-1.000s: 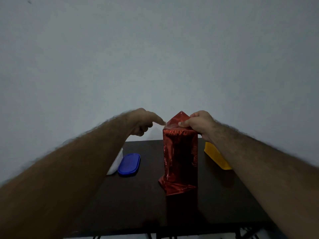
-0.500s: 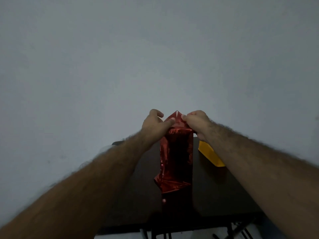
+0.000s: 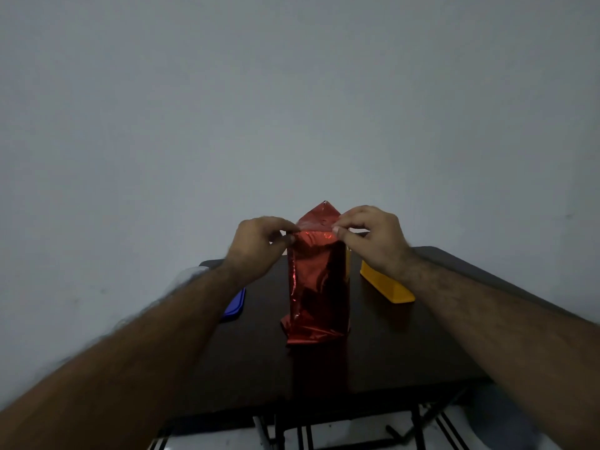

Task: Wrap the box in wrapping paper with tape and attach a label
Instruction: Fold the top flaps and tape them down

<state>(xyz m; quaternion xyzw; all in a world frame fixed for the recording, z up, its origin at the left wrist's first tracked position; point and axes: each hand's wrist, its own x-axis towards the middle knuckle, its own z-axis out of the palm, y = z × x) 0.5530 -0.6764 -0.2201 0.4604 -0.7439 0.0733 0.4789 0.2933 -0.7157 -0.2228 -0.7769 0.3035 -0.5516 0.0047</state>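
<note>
Moved back a little: both arms lower, dark table (image 3: 406, 352) showing more. Left hand (image 3: 259, 245) and right hand (image 3: 373, 238) pinching top corners of red-wrapped box (image 3: 318, 287), standing at 12 o'clock. Sides wrapped; pointed flap (image 3: 321, 216) unfolded. No tape or label seen.

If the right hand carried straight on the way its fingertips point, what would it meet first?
The right hand points leftward across the top of the wrapped box, pinching the paper flap there. Going on, it would probably push along that flap and then meet the left hand; depth is unclear.
</note>
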